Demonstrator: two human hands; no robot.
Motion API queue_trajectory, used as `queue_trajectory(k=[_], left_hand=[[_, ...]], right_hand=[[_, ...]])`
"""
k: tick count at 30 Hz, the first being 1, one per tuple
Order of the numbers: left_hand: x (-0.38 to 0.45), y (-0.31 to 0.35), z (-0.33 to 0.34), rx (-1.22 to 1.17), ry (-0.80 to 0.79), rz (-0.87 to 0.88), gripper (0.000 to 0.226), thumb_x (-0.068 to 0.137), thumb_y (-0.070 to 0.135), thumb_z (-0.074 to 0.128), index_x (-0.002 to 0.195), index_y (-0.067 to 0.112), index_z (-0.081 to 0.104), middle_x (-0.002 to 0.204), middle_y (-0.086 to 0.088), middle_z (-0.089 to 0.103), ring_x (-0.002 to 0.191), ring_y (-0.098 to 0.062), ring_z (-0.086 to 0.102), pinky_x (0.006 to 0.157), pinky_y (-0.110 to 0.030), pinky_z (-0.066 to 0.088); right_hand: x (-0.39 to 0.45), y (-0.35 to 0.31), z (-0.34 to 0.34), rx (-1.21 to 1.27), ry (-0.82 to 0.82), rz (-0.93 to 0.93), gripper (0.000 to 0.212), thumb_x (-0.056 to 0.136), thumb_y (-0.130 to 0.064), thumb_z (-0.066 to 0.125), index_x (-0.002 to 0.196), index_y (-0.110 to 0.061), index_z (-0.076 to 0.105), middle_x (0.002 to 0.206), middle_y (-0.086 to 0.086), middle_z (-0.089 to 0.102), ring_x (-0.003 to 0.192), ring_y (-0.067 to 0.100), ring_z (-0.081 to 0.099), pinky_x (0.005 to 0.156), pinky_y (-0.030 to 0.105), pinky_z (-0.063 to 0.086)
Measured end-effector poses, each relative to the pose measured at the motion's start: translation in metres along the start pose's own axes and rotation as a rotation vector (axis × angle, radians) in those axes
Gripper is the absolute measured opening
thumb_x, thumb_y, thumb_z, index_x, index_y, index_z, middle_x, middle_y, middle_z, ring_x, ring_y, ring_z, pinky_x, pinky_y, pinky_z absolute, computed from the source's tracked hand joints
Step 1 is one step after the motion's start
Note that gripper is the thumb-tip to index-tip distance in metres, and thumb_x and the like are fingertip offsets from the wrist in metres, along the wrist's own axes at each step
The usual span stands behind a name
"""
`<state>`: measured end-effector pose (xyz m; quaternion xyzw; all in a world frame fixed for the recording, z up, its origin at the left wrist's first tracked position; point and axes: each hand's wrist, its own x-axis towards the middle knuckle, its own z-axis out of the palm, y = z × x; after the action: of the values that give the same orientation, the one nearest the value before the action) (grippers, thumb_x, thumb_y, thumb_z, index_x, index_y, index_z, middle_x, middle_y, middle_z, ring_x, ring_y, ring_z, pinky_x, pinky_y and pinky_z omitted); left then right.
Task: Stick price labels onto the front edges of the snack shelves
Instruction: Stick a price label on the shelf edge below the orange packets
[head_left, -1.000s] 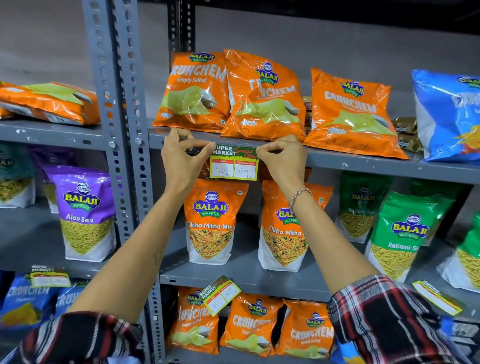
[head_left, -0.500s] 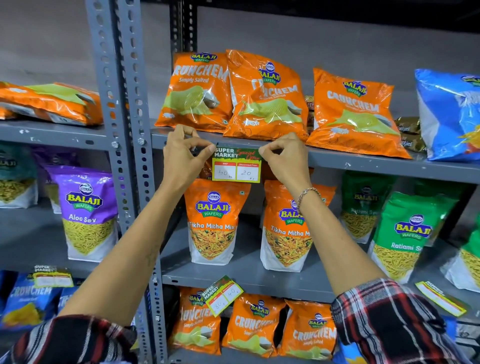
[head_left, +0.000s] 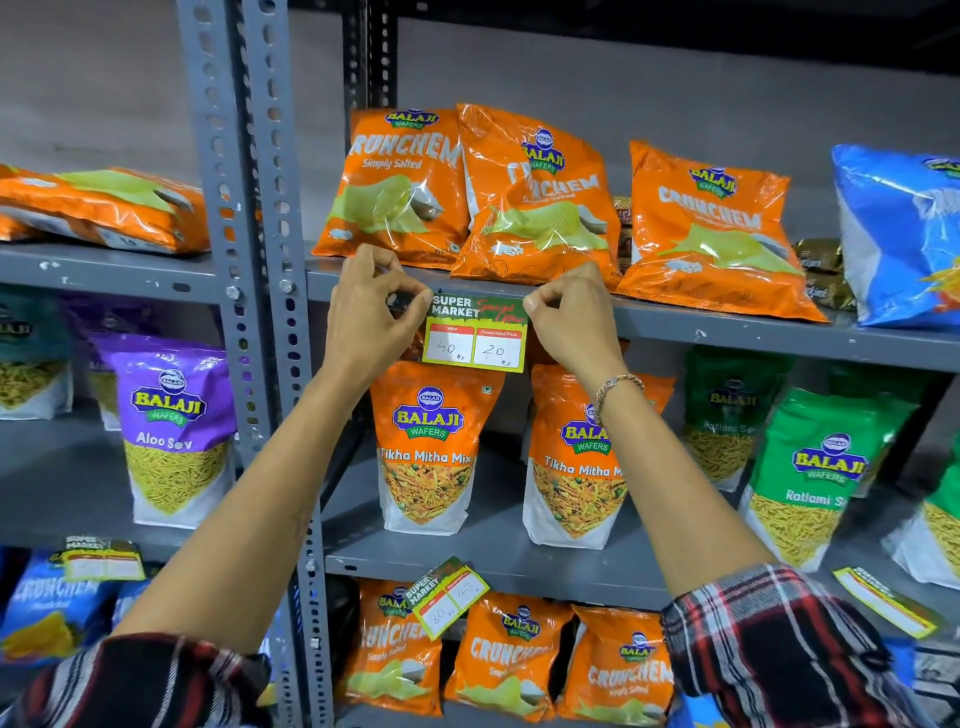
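Observation:
A green and yellow price label (head_left: 475, 333) marked 40 and 20 hangs against the front edge of the upper grey shelf (head_left: 727, 327). My left hand (head_left: 366, 317) pinches its top left corner, and my right hand (head_left: 569, 317) pinches its top right corner. Both thumbs press the label's top strip onto the shelf edge. Orange Crunchem bags (head_left: 405, 182) stand on that shelf just above my hands.
A tilted label (head_left: 448, 595) hangs on the middle shelf edge (head_left: 545, 577); others sit at lower left (head_left: 104, 558) and lower right (head_left: 885, 600). Tikha Mitha Mix pouches (head_left: 428, 447), a purple Aloo Sev pouch (head_left: 174, 426) and green Ratlami pouches (head_left: 815, 478) fill the shelves. A perforated grey upright (head_left: 244, 208) stands left.
Both hands stay on the label's top corners against the shelf edge. The view has shifted slightly; the label's position on the shelf looks the same.

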<state>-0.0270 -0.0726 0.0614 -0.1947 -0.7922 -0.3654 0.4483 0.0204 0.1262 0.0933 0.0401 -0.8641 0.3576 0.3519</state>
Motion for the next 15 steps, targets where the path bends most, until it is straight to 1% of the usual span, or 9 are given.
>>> queue_trajectory(k=[3, 6, 9, 11, 13, 15], left_hand=[[-0.002, -0.001, 0.004, 0.008, 0.024, -0.018, 0.022, 0.085, 0.033, 0.067, 0.093, 0.014, 0.069, 0.108, -0.005, 0.05, 0.104, -0.014, 0.044, 0.085, -0.041, 0.051], [-0.003, 0.0, 0.006, -0.013, 0.046, -0.038, 0.021, 0.084, 0.033, 0.067, 0.094, 0.014, 0.07, 0.108, -0.006, 0.052, 0.105, -0.017, 0.046, 0.086, -0.045, 0.051], [-0.003, 0.002, 0.007, -0.047, 0.062, -0.067, 0.021, 0.083, 0.033, 0.069, 0.093, 0.014, 0.072, 0.105, -0.005, 0.053, 0.101, -0.013, 0.045, 0.087, -0.045, 0.05], [-0.002, 0.002, 0.008, -0.065, 0.078, -0.078, 0.02, 0.082, 0.033, 0.07, 0.09, 0.015, 0.073, 0.103, -0.004, 0.053, 0.099, -0.011, 0.044, 0.085, -0.047, 0.051], [-0.002, 0.0, 0.01, -0.087, 0.088, -0.086, 0.019, 0.08, 0.033, 0.071, 0.088, 0.016, 0.073, 0.101, -0.002, 0.053, 0.099, -0.013, 0.047, 0.082, -0.049, 0.052], [-0.002, -0.002, 0.012, -0.102, 0.095, -0.085, 0.018, 0.08, 0.033, 0.071, 0.087, 0.016, 0.073, 0.1, -0.001, 0.053, 0.099, -0.015, 0.049, 0.082, -0.05, 0.052]], right_hand=[[0.0, 0.002, 0.006, -0.02, 0.055, -0.002, 0.016, 0.088, -0.012, 0.062, 0.072, -0.013, 0.059, 0.115, 0.008, 0.046, 0.108, 0.016, 0.047, 0.086, 0.027, 0.043], [0.0, 0.004, 0.009, -0.055, 0.085, -0.012, 0.017, 0.086, -0.009, 0.062, 0.071, -0.015, 0.057, 0.11, 0.005, 0.046, 0.107, 0.015, 0.046, 0.082, 0.024, 0.039], [-0.001, 0.004, 0.01, -0.075, 0.099, -0.03, 0.016, 0.084, -0.007, 0.062, 0.072, -0.015, 0.057, 0.104, 0.0, 0.042, 0.106, 0.014, 0.046, 0.083, 0.022, 0.037], [-0.001, 0.005, 0.012, -0.087, 0.113, -0.049, 0.012, 0.084, -0.006, 0.062, 0.075, -0.014, 0.059, 0.102, 0.0, 0.042, 0.105, 0.015, 0.047, 0.084, 0.021, 0.036], [-0.003, 0.006, 0.015, -0.093, 0.138, -0.082, 0.007, 0.084, -0.007, 0.062, 0.078, -0.011, 0.06, 0.103, 0.005, 0.048, 0.102, 0.016, 0.049, 0.083, 0.018, 0.033], [-0.004, 0.007, 0.018, -0.103, 0.176, -0.125, 0.004, 0.085, -0.008, 0.061, 0.081, -0.007, 0.059, 0.102, 0.008, 0.052, 0.093, 0.014, 0.049, 0.075, 0.01, 0.029]])
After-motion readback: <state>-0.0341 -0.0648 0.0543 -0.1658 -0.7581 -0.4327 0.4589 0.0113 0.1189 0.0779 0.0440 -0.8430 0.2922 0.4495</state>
